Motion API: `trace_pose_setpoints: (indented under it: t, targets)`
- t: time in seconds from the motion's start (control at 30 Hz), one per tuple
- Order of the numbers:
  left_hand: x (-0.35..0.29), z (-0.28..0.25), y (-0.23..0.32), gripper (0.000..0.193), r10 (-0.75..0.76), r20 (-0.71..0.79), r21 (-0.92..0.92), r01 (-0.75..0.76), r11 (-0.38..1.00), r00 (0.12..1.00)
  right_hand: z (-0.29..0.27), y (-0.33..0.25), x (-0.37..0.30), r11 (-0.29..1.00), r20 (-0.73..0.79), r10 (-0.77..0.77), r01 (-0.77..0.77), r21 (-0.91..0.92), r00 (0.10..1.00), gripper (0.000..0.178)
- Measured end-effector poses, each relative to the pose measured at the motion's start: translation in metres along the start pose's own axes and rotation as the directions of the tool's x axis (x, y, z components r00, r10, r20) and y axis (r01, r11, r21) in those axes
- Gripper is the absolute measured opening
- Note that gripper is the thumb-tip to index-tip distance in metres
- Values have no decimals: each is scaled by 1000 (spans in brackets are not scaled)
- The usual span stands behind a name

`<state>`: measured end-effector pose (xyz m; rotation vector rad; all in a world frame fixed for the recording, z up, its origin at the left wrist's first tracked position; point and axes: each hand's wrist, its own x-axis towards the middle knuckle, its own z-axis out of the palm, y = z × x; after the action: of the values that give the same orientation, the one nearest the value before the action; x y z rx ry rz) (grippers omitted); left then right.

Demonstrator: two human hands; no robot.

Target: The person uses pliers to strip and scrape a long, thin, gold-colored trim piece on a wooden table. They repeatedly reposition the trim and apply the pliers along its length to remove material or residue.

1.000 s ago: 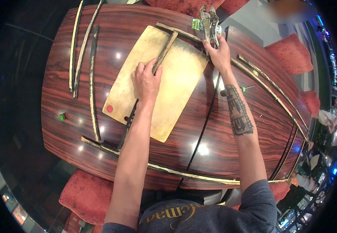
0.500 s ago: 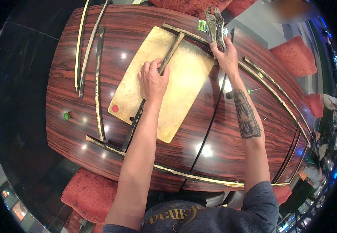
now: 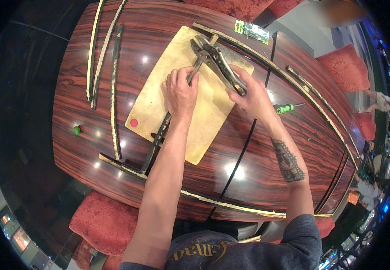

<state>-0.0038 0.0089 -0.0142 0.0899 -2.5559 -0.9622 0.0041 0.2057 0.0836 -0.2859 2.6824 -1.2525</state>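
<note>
Steadying the strip (image 3: pixel 196 69) over the board (image 3: pixel 208 117), your left hand (image 3: pixel 180 92) is gripping it; your right hand (image 3: pixel 252 95) is holding pliers (image 3: pixel 225 69) near its far end, apparently aligning them, probably needing a squeeze next.

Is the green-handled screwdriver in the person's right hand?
No, the right hand grips metal pliers, while the green-handled screwdriver lies apart on the tabletop.
</note>
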Motion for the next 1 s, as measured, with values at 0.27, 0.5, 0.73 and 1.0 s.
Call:
trace_pose_setpoints:
  t: [0.27, 0.5, 0.73, 1.0]
  targets:
    - [3, -7, 4, 29, -113, 26, -80, 115, 990, 993, 8, 7, -4, 949, 6, -208, 203, -240, 978, 61]
    - [-5, -1, -3, 18, 38, -23, 71, -36, 997, 999, 20, 6, -9, 989, -144, -142, 135, -60, 979, 50]
    - [-4, 5, -2, 5, 117, -76, 122, -107, 987, 990, 38, 4, -8, 996, -172, -45, 58, 72, 984, 46]
    - [-4, 2, -2, 16, 82, -17, 129, -79, 989, 996, 29, 7, -9, 999, -119, -7, 11, 35, 993, 44]
